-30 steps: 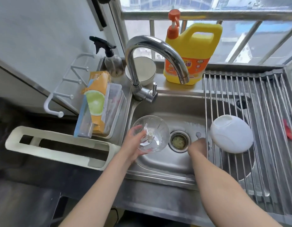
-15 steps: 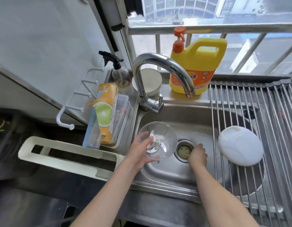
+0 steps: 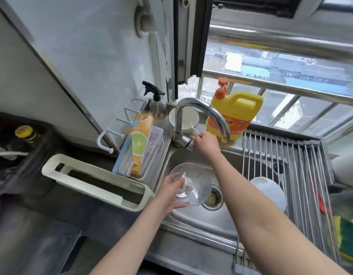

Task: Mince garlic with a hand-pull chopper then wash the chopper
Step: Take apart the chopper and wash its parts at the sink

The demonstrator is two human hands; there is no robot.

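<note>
Two hands at the sink [image 3: 193, 217]: left hand [image 3: 168, 192] grips the rim of the clear chopper bowl [image 3: 191, 185], thumb inside, fingers curled beneath, holding it low in the basin. Right hand [image 3: 206, 142] is at the tap lever [image 3: 189, 144]; whether its fingers close round the lever I cannot tell. Advice: open the water gently and bring the bowl under the spout [image 3: 226, 138], which is farther from the holding fingers, before the flow splashes. Bowl is thin, glossy plastic with a white centre post; faucet is polished curved steel; white domed lid [image 3: 268, 192] rests on the ribbed rack [image 3: 290, 165].
</note>
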